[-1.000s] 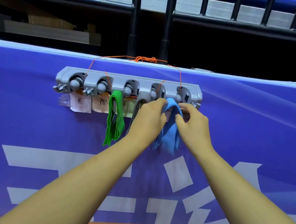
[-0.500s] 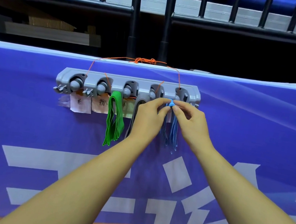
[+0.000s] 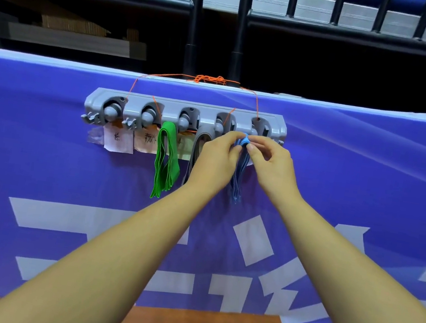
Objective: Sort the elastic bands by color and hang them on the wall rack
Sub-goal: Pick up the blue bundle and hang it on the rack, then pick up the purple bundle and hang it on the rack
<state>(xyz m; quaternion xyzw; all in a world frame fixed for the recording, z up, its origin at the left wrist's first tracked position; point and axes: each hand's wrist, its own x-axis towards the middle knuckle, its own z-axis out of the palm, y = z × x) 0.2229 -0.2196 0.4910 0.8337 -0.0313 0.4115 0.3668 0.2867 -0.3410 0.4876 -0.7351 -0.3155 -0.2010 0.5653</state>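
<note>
Where a second ago the soft blue elastic bands (image 3: 238, 176) spread wide, both the left hand (image 3: 216, 159) and right hand (image 3: 271, 167) now pinch them bunched at the grey plastic wall rack's (image 3: 186, 107) right end, nearly hung beside the green bands (image 3: 166, 160).

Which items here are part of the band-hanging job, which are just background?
Job: blue bands, pinched by left hand and right hand; green bands; grey bands; rack.
Background: paper labels; orange string; purple banner; black railing.
</note>
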